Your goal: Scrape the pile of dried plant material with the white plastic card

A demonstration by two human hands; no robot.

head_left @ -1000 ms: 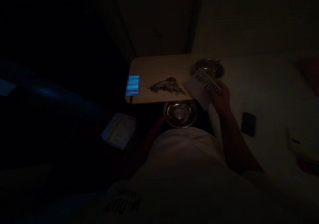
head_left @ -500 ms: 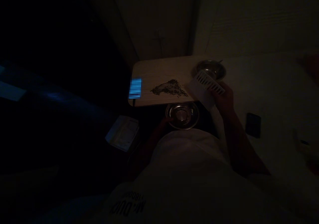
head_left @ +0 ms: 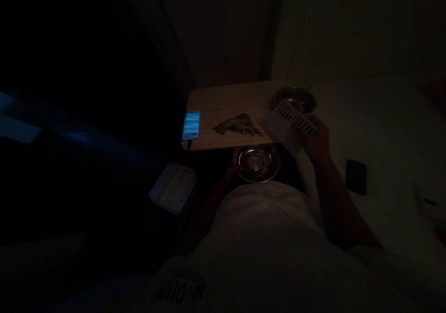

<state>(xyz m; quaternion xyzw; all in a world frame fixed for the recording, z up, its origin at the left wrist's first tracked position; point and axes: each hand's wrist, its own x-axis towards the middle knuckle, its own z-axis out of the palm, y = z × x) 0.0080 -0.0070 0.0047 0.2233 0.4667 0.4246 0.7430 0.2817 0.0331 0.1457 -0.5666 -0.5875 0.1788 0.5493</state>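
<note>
In the dim light, my right hand (head_left: 317,139) is closed round a white plastic piece with a slotted edge (head_left: 284,125), held tilted over the right part of a wooden board (head_left: 209,99). A loose heap of small dark grains (head_left: 239,125) lies spread on the board, left of the plastic piece. My left hand (head_left: 235,170) grips the left rim of a steel bowl (head_left: 257,177), just under the board's near edge and against my shirt. A few small bits seem to lie in this bowl. Most of the left fingers are lost in shadow.
A second metal bowl (head_left: 306,100) stands at the board's far right, with a handle end poking out. A blurred lit screen (head_left: 191,125) is at the board's left end. A pale box (head_left: 173,187) sits lower left. A dark phone-like object (head_left: 356,177) lies on the pale surface at right.
The whole view has shifted slightly, with things a little lower and to the right. Both hands keep their holds; the heap looks the same.
</note>
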